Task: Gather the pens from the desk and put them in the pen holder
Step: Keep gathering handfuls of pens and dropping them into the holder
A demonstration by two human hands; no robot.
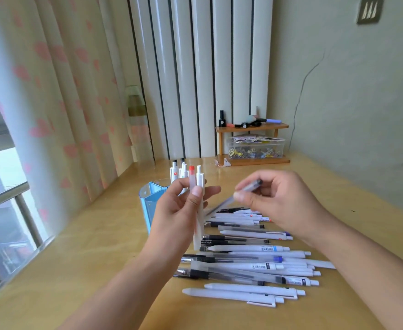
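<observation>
Left hand (183,208) raised just right of the blue pen holder (149,203), fingers (196,192) curled round a bunch of upright pens (199,186), white ones plus one with a red cap. Right hand (274,201) further right of the holder, fingertips pinching a translucent grey pen (241,191), blurred and slanting down toward the left hand. Loose pens (250,260) in a spread on the wooden worktop (95,265), right of and nearer than the holder, below both hands. Small wooden shelf (252,141) far beyond the holder, against the wall.
</observation>
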